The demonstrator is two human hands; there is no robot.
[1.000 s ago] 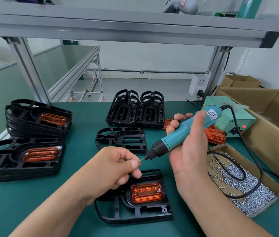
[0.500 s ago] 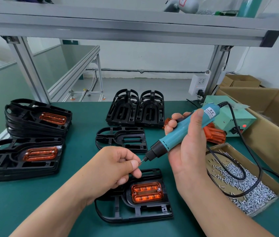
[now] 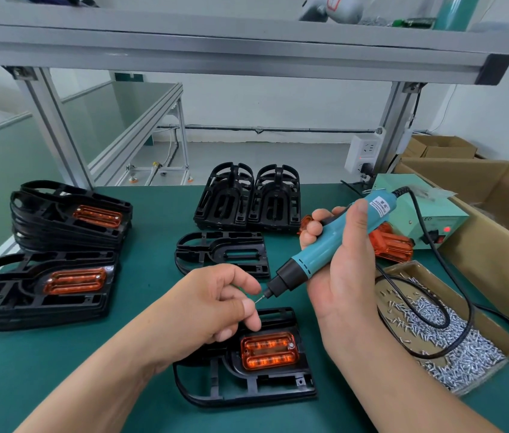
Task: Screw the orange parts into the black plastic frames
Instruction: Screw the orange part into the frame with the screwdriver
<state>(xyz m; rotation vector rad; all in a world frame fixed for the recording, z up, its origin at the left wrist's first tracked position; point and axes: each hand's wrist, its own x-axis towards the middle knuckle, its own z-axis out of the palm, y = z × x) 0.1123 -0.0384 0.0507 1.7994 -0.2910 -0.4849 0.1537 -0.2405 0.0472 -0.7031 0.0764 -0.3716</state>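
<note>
A black plastic frame (image 3: 256, 392) lies at the table's near edge with an orange part (image 3: 268, 350) seated in it. Above it my right hand (image 3: 345, 276) grips a teal electric screwdriver (image 3: 325, 245), bit tilted down to the left. My left hand (image 3: 215, 307) pinches a small screw at the bit's tip, fingers curled. An empty black frame (image 3: 222, 254) lies just behind. Loose orange parts (image 3: 390, 245) sit behind my right hand, partly hidden.
Stacks of frames fitted with orange parts (image 3: 59, 276) stand at the left. Two upright stacks of empty frames (image 3: 247, 198) are at the back. A cardboard tray of screws (image 3: 453, 335) and the green power unit (image 3: 418, 214) are on the right, the black cable looping over the tray.
The screwdriver's tail has lifted slightly and its tip stays at my left fingertips. Both hands have otherwise held their place.
</note>
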